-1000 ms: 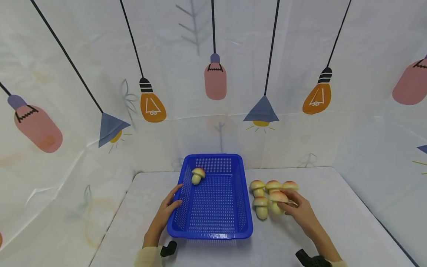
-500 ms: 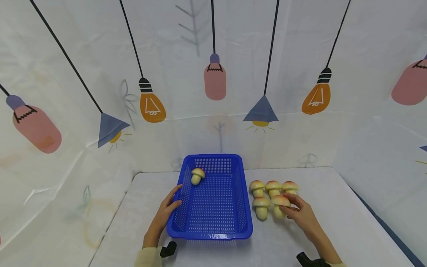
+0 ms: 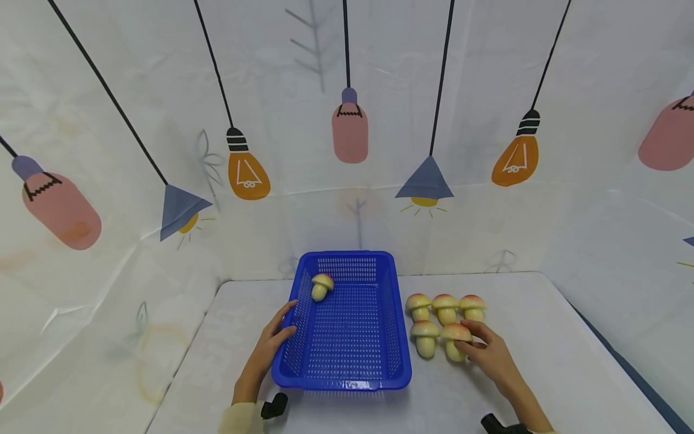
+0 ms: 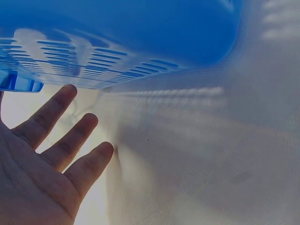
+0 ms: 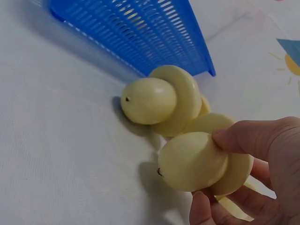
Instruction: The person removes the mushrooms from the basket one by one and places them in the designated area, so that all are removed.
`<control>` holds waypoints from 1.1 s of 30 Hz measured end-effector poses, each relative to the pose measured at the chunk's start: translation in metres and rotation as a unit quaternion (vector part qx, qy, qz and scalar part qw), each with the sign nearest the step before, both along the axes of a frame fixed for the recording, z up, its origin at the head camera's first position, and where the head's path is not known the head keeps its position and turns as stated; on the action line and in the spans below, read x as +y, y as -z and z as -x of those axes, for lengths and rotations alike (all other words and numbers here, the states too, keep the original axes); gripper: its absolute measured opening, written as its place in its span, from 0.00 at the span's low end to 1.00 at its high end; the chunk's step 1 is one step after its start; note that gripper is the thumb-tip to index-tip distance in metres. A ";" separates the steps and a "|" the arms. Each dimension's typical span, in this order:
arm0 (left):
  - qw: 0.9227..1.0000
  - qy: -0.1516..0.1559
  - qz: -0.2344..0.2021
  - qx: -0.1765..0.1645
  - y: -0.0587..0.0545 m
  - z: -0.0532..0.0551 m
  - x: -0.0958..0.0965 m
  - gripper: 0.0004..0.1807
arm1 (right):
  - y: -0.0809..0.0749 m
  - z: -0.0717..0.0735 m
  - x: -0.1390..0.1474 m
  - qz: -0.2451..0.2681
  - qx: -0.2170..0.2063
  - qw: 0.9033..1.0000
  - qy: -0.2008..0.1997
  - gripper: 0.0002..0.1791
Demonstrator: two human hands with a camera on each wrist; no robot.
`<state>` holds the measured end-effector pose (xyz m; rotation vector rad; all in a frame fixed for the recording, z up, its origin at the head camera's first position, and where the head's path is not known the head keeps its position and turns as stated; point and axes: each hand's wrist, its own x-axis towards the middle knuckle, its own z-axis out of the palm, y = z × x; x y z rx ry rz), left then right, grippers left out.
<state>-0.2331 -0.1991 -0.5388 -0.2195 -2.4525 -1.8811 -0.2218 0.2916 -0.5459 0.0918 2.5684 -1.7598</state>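
My right hand [image 3: 490, 355] pinches a toy mushroom [image 3: 456, 333] with a red-tinged cap, at the right end of the front row on the table. In the right wrist view the thumb presses its pale stem [image 5: 192, 161] near the cap, with other fingers behind and below. Another toy mushroom [image 3: 425, 339] lies just left of it, and several more [image 3: 446, 308] form a row behind. My left hand [image 3: 265, 346] touches the left rim of a blue plastic basket [image 3: 406, 367], thumb and index tips on the rim. Three straight fingers [image 4: 68, 143] show beneath the basket side in the left wrist view.
One toy mushroom [image 3: 321, 287] lies inside the basket near its back left corner. The white table [image 3: 520, 301] meets a white cloth backdrop [image 3: 303, 217] printed with lamps. The basket wall stands close to the left of the mushroom rows.
The mushroom in my right hand has come down and slightly toward me, beside the other front mushroom, uncovering the back row. My left hand and the basket have stayed put.
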 end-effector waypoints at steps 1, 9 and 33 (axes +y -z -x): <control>1.000 -0.001 0.001 0.000 0.000 0.000 0.000 0.33 | 0.001 0.000 0.000 0.000 -0.003 1.000 0.001 0.38; 1.000 -0.003 0.000 0.003 0.001 0.000 0.000 0.33 | 0.007 0.004 0.002 -0.008 -0.009 1.000 0.001 0.38; 1.000 -0.009 0.001 -0.007 0.002 0.001 0.001 0.33 | 0.009 0.008 -0.004 -0.004 -0.019 1.000 0.015 0.39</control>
